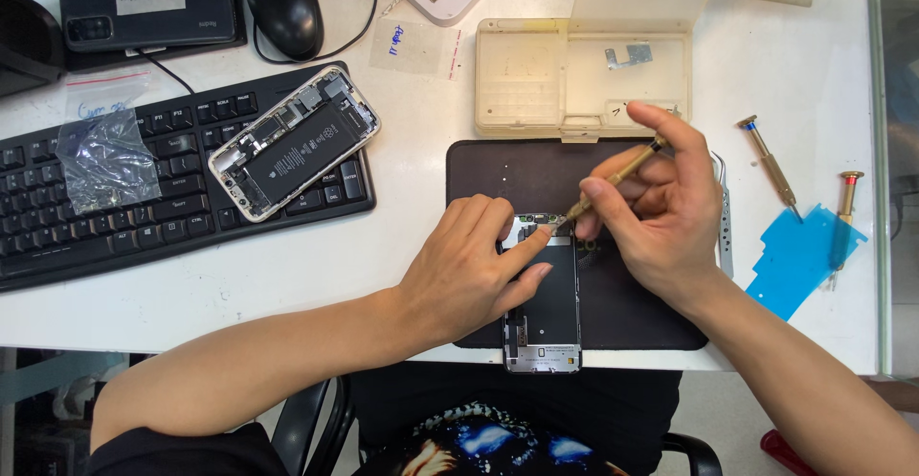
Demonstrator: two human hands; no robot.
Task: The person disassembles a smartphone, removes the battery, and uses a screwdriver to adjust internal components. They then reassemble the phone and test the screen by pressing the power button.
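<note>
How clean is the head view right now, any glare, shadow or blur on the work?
Head view: even, bright light, white table nearly washed out; soft shadow under the left hand; screwdriver tip and screen panel sharp; slight wide-angle bending at the keyboard edge.

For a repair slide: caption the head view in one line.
Left hand steadies a phone screen panel on a dark mat while the right hand works a brass screwdriver at its top.
</note>
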